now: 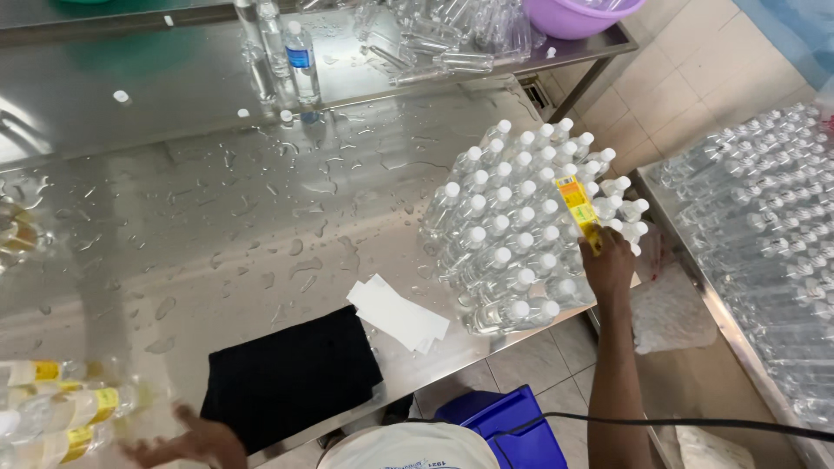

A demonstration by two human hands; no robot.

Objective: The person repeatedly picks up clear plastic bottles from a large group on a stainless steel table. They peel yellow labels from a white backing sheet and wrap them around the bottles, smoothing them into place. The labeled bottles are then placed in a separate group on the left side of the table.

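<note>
- Stack of clear, white-capped bottles (512, 234) lies at the wet steel table's (217, 200) right edge.
- Right hand (606, 260) pinches a yellow label (577, 207) against the caps.
- Left hand (195, 441), blurred, fingers spread, beside labelled bottles (61, 412); black cloth (291, 373) near.

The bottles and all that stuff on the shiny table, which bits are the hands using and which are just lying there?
In use:
stacked bottles
yellow label at the right hand
labelled bottles near the left hand

Lying about:
black cloth
white paper strips
purple bowl
standing bottle
loose cap
</note>
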